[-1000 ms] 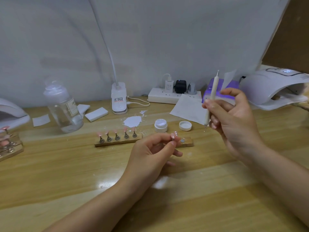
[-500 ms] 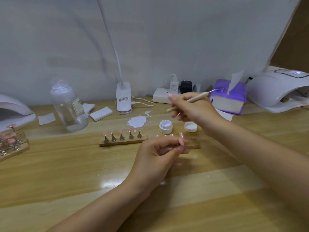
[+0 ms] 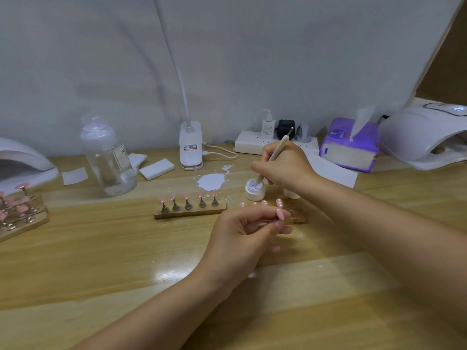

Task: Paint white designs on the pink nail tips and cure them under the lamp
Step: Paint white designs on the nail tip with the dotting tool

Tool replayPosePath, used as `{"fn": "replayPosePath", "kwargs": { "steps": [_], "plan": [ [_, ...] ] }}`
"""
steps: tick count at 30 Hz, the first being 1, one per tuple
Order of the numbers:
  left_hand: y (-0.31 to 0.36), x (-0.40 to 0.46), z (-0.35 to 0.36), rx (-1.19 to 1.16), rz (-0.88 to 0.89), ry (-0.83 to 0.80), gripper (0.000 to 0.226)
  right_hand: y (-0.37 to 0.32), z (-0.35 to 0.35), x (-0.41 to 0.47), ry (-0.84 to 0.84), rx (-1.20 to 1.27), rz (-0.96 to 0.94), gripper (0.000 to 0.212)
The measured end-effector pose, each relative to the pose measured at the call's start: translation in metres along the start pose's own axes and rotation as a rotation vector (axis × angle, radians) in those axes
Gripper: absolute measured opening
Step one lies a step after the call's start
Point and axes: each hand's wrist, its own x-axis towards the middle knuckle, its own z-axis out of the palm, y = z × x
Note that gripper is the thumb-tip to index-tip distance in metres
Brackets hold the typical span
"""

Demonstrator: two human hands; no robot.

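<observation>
My right hand grips a cream dotting tool like a pen, its lower tip dipped into the small open white paint jar. My left hand pinches a small stand with a pink nail tip between thumb and fingers, just in front of the jar. A wooden strip carries several pink nail tips on metal stands to the left. A second strip with more pink tips lies partly hidden behind my left hand. The white curing lamp stands at the far right.
The jar's lid lies behind my right wrist. A white paint spill marks the table. A clear bottle, desk lamp base, power strip, purple tissue pack, another lamp and more tip holders ring the workspace.
My right hand swung the dotting tool from upright at the right, leftward and down, so its tip now dips into the paint jar. My left hand keeps holding the nail tip stand.
</observation>
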Motion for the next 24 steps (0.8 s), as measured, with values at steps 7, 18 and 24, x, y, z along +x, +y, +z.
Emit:
{"fn": "replayPosePath", "kwargs": {
  "steps": [7, 18, 24],
  "plan": [
    [-0.001, 0.0, -0.001, 0.006, -0.002, -0.004, 0.018, -0.001, 0.003, 0.0, 0.0, -0.011, -0.042, 0.028],
    [0.0, -0.001, -0.001, 0.009, -0.001, -0.007, 0.014, -0.002, -0.011, 0.0, 0.022, 0.154, -0.032, 0.032],
    [0.0, -0.001, -0.001, 0.026, 0.009, -0.025, 0.017, -0.014, -0.04, -0.042, 0.039, 0.596, -0.008, 0.033]
  ]
}}
